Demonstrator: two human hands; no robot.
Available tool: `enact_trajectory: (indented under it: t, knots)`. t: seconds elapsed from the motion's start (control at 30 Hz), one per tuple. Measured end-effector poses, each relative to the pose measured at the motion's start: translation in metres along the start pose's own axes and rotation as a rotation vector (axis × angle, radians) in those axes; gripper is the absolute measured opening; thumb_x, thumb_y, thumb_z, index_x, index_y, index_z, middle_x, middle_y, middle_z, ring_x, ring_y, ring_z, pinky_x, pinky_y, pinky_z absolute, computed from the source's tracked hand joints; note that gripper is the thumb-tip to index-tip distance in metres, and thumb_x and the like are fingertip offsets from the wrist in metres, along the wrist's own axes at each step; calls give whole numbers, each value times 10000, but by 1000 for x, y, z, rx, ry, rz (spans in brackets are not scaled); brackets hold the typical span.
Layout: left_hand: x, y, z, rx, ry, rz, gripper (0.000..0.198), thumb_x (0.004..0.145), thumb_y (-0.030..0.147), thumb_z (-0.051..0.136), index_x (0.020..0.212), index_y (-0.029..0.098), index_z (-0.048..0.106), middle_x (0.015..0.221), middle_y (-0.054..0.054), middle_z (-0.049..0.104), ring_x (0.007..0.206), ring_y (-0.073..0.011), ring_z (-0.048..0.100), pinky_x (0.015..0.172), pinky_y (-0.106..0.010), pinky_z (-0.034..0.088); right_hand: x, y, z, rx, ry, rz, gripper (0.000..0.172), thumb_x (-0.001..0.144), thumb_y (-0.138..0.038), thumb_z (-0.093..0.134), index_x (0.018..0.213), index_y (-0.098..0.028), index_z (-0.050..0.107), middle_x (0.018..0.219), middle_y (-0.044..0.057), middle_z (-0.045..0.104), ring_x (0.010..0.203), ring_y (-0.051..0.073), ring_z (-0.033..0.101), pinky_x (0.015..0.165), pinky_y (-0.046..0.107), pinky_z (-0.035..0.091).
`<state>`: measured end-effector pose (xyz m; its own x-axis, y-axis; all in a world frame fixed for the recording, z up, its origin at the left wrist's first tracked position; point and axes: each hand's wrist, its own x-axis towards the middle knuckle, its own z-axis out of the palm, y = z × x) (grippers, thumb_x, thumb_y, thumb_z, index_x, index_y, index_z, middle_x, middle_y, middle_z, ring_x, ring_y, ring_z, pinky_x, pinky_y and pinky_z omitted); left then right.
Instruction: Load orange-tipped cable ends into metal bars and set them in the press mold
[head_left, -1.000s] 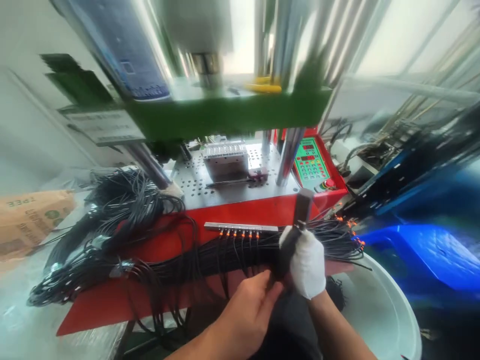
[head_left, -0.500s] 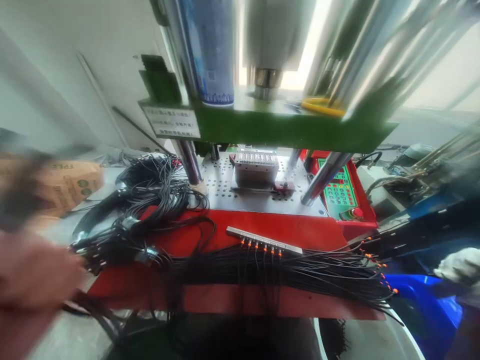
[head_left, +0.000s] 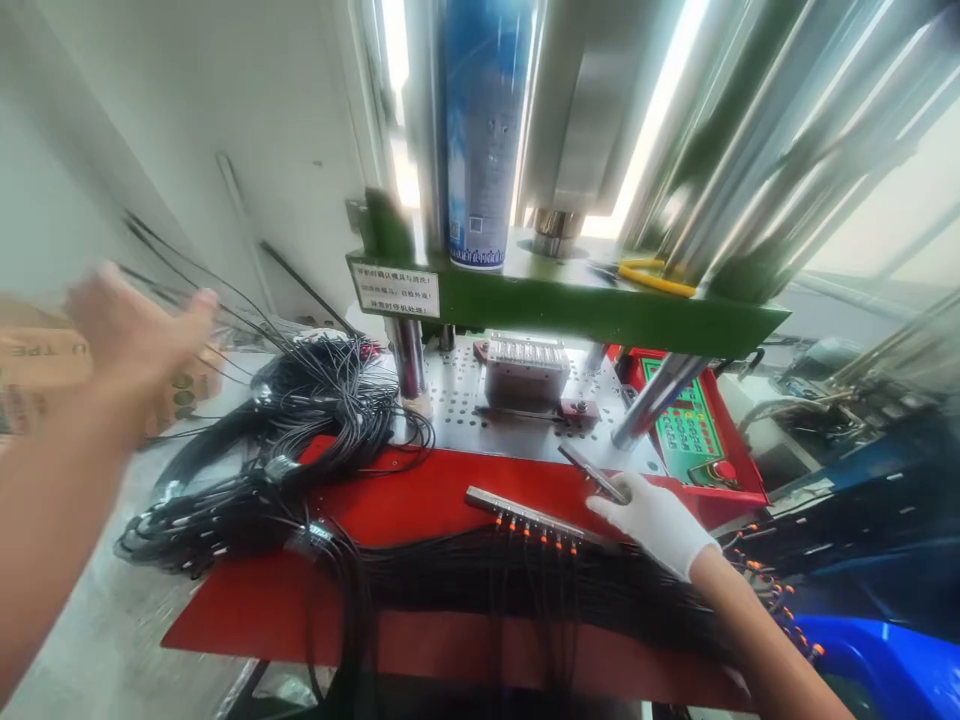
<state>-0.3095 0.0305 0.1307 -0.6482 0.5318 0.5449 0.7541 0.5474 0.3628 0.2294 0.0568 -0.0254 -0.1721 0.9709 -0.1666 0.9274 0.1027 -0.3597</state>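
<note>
My right hand (head_left: 654, 522), in a white glove, rests on the red table (head_left: 420, 490) of the press and grips a thin dark metal strip (head_left: 589, 472) that points up and left. Just left of it lies a long metal bar (head_left: 517, 512) with a row of orange-tipped black wires (head_left: 540, 580) plugged along its edge. My bare left hand (head_left: 142, 330) is raised in the air at the far left, blurred, fingers stretched out and holding nothing, above a coiled bundle of black cables (head_left: 300, 420).
A metal mould block (head_left: 525, 370) sits on the perforated plate under the green press head (head_left: 570, 300). A spray can (head_left: 484, 130) stands on the head. A green keypad panel (head_left: 686, 430) is at right, a blue bin (head_left: 885, 660) at bottom right, a brown sack (head_left: 45, 360) at left.
My gloved right hand came in from the right edge onto the red table with the strip. My left hand rose from low left to mid-air. The view tilted upward.
</note>
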Motion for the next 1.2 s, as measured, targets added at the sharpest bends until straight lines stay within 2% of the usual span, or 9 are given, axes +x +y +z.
enact_trajectory:
  t: [0.07,0.13,0.23,0.37,0.5,0.7,0.83,1.03,1.2]
  knots:
    - [-13,0,23,-13,41,42,618,859,439,516,1268,0,366,1285,-197,454,1217,-324,384,1017,-494,329,14,-6,6,-133,-37,-27,461,792,-630,505,956,-204,571,760,66,671,724,257,652,642,314,423]
    - [-50,11,45,-89,-55,234,484,866,440,493,1178,70,500,1174,-141,555,1120,-271,482,990,-416,377,25,-15,8,-224,-59,-70,465,823,-620,468,975,-195,579,815,92,670,758,272,654,652,324,421]
    - [-120,43,64,-323,-373,462,398,874,479,462,1055,150,593,1033,-72,632,887,-198,590,829,-300,460,35,-30,9,-308,-55,-127,495,851,-621,430,964,-172,604,884,121,651,789,263,642,672,323,422]
    - [-193,81,71,-459,-927,631,374,858,503,462,1011,204,626,840,-26,668,729,-186,604,694,-285,462,39,-42,11,-368,36,-203,532,828,-645,467,915,-148,637,938,134,625,858,257,610,736,324,424]
    - [-226,94,80,-456,-1073,703,391,861,489,453,1073,200,608,812,-32,642,706,-192,590,653,-291,439,24,-30,6,-233,122,-238,500,826,-631,490,981,-187,660,947,94,615,902,233,584,796,320,423]
    - [-239,93,96,-376,-1032,824,331,865,459,450,1066,238,592,954,-39,613,778,-202,593,695,-293,430,-30,1,-6,42,-99,-272,335,840,-546,541,947,-270,697,900,19,617,809,163,591,766,280,443]
    - [-238,93,99,-416,-1070,805,291,877,470,441,984,251,599,997,-27,619,847,-210,595,775,-301,426,-43,5,2,-24,-44,-318,269,878,-452,535,916,-234,687,898,36,609,847,176,577,761,288,436]
    - [-220,101,94,-649,-1315,386,334,856,508,487,1018,225,560,524,50,523,482,-152,518,518,-254,409,-24,-8,-12,70,5,-270,290,911,-449,462,895,-197,606,836,36,611,754,166,581,703,286,433]
    - [-176,137,111,-998,-1208,55,301,796,431,620,939,172,566,515,59,472,418,-96,435,429,-217,373,36,-29,-45,467,-42,-169,349,912,-481,424,759,-182,515,550,-35,527,494,109,499,537,238,398]
